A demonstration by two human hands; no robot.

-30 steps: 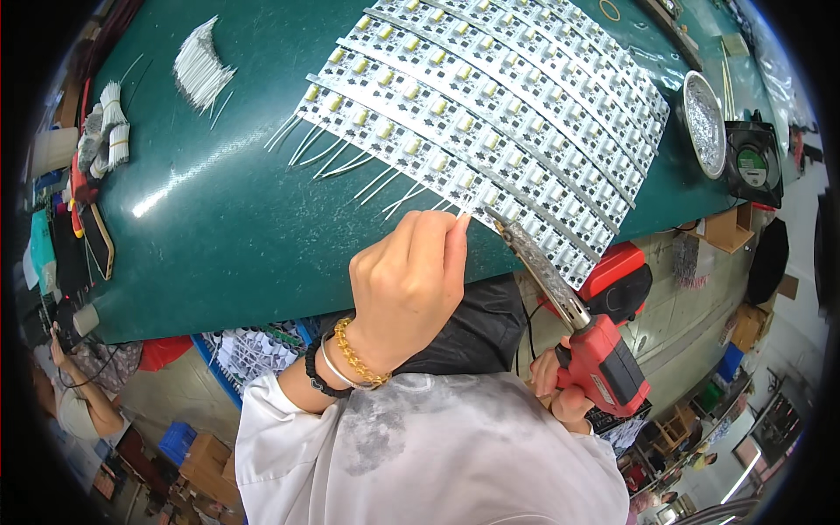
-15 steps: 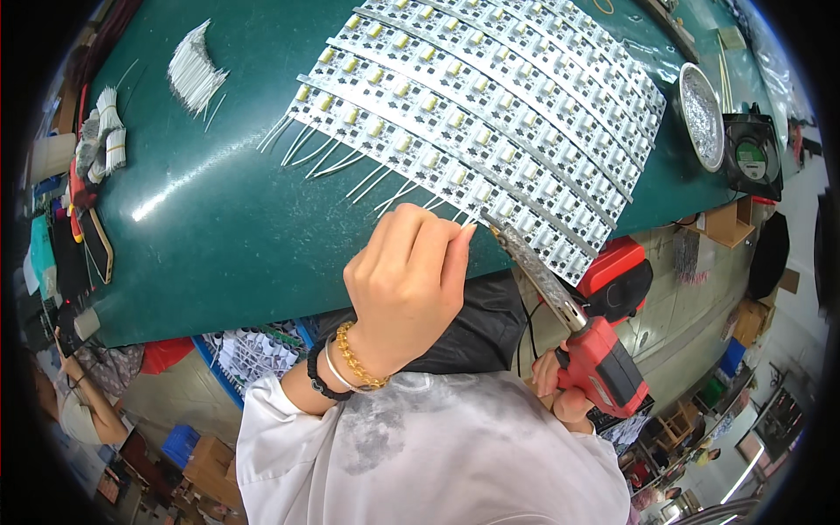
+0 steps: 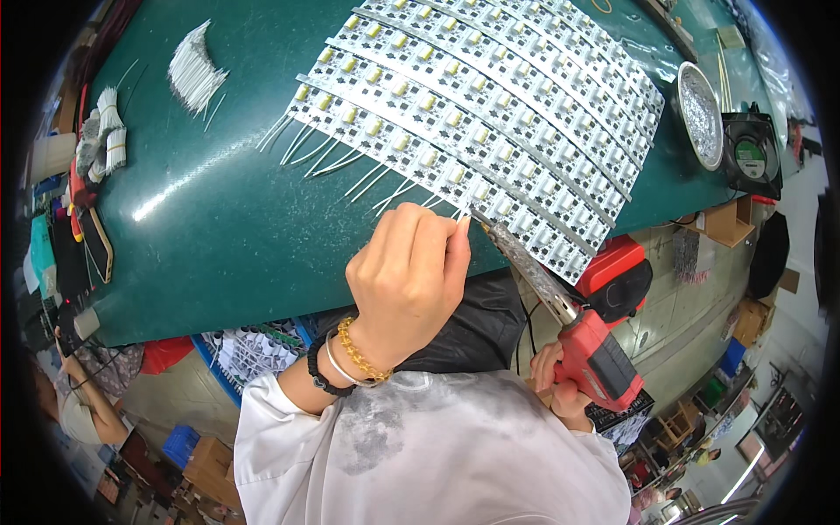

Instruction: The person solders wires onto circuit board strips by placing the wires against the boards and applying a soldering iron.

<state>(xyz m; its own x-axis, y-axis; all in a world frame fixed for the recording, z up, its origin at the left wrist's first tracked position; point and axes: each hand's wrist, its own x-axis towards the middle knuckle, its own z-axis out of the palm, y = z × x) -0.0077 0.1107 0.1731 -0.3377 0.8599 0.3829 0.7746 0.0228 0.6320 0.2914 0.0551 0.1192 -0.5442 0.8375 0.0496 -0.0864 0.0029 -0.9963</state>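
Observation:
A large white panel of LED circuit boards [image 3: 525, 127], with rows of yellowish-white components, lies on the green table. Several short white wires [image 3: 319, 166] stick out along its near left edge. My left hand [image 3: 407, 271] is closed in a pinch at that edge, on a thin white wire [image 3: 463, 211] mostly hidden by the fingers. In my right hand [image 3: 560, 385] is a red and black soldering gun [image 3: 602, 360], gripped by its handle. Its long metal barrel points up and left, the tip at the panel's edge beside my left fingertips.
A pile of cut white wires [image 3: 197, 68] lies at the upper left, with tied wire bundles [image 3: 108, 131] further left. At the right stand a metal bowl [image 3: 700, 118] and a black fan [image 3: 752, 156]. A red and black case [image 3: 617, 278] sits beyond the gun barrel.
The soldering gun has shifted a little left and up, bringing its tip closer to my left fingertips at the panel's edge. My left hand has barely moved.

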